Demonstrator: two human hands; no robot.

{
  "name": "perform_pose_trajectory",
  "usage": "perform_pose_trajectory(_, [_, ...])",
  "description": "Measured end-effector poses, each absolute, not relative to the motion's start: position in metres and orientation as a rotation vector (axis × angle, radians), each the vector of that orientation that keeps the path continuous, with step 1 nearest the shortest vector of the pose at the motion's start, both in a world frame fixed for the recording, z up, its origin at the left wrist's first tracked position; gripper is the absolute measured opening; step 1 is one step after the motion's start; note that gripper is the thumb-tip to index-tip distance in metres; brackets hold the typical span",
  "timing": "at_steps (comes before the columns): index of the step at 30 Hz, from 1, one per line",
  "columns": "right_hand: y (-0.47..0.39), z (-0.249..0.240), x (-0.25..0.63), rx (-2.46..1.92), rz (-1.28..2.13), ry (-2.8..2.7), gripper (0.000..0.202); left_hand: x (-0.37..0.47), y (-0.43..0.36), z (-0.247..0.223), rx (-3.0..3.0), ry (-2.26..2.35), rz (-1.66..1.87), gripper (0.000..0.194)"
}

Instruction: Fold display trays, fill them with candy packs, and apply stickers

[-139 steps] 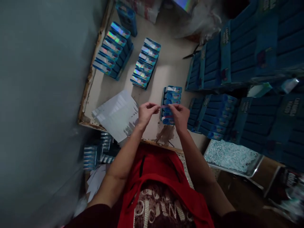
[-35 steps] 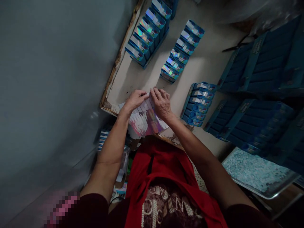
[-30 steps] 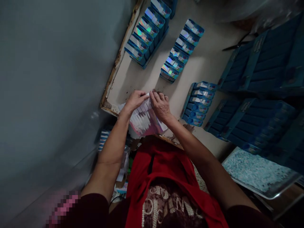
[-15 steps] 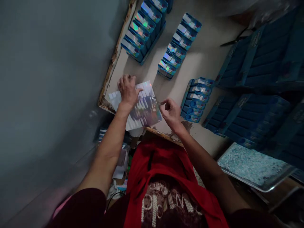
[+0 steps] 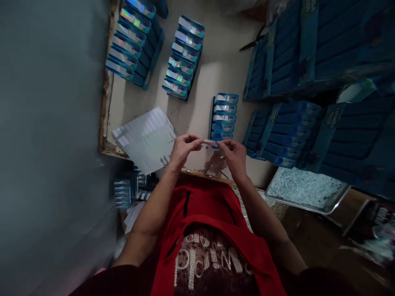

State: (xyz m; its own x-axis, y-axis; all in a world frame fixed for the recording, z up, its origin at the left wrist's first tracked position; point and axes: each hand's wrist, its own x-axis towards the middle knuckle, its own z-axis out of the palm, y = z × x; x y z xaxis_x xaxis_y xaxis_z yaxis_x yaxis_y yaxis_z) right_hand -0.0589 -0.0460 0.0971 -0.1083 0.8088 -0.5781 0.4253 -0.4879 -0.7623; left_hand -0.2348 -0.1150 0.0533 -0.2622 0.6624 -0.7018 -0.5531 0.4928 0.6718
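My left hand (image 5: pixel 184 151) and my right hand (image 5: pixel 233 155) are both closed in a pinch on a small, pale sticker strip (image 5: pixel 210 142), one at each end. They hold it over the front of the table, just before a short row of blue packs (image 5: pixel 224 109). Some packs in that row bear a silvery strip on top, while those nearest me show a bare blue end. To the left lies a shiny sticker sheet (image 5: pixel 145 139), flat on the table with gaps near its right corner. My left hand is beside that corner.
Two longer rows of blue packs, a left row (image 5: pixel 132 45) and a middle row (image 5: pixel 183 57), stand farther back. Stacked blue cartons (image 5: pixel 286 131) fill the right side. Below them sits a metal tray (image 5: pixel 335 207) of pale blue pieces. A wall (image 5: pixel 52 123) borders the left.
Both hands have moved off the sticker sheet and come together with a strip between them. The sheet now lies free on the table. My view has shifted to the right.
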Motion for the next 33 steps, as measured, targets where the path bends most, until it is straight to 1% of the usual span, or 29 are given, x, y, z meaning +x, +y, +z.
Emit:
perform_pose_trajectory(4, [-0.024, 0.086, -0.048, -1.825, 1.412, -1.486, 0.036, -0.223, -0.09, 0.055, 0.108, 1.426, 1.158, 0.052])
perform_pose_trajectory(8, [-0.004, 0.078, -0.052, -1.847, 1.29, -1.605, 0.037, -0.219, -0.067, 0.051, 0.156, 1.529, 1.203, 0.041])
perform_pose_trajectory(11, [0.004, 0.076, -0.057, -1.885, 1.287, -1.621, 0.035, -0.22, -0.058, 0.049, 0.215, 1.625, 1.21, 0.031])
perform_pose_trajectory(13, [0.006, 0.073, -0.06, -1.902, 1.269, -1.662, 0.035, -0.221, -0.056, 0.045, 0.232, 1.654, 1.204, 0.028])
perform_pose_trajectory(19, [0.015, 0.042, -0.059, -2.002, 1.063, -1.786, 0.033, -0.212, -0.051, 0.013, 0.133, 1.606, 1.199, 0.033])
perform_pose_trajectory(22, [0.023, 0.029, -0.052, -2.077, 0.956, -1.681, 0.052, -0.199, -0.045, -0.008, -0.045, 1.59, 1.172, 0.035])
perform_pose_trajectory(23, [0.024, 0.029, -0.049, -2.072, 0.978, -1.644, 0.055, -0.195, -0.045, -0.011, -0.097, 1.606, 1.162, 0.037])
perform_pose_trajectory(25, [0.023, 0.036, -0.044, -2.015, 1.083, -1.576, 0.053, -0.192, -0.051, -0.009, -0.122, 1.697, 1.193, 0.043])
perform_pose_trajectory(29, [0.006, 0.073, -0.044, -1.873, 1.282, -1.396, 0.052, -0.192, -0.085, 0.028, 0.135, 1.866, 1.353, 0.039])
perform_pose_trajectory(31, [-0.006, 0.093, -0.051, -1.81, 1.423, -1.29, 0.053, -0.191, -0.103, 0.051, 0.211, 1.752, 1.307, 0.05])
perform_pose_trajectory(33, [-0.017, 0.108, -0.059, -1.749, 1.566, -1.213, 0.054, -0.189, -0.115, 0.067, 0.168, 1.535, 1.226, 0.068])
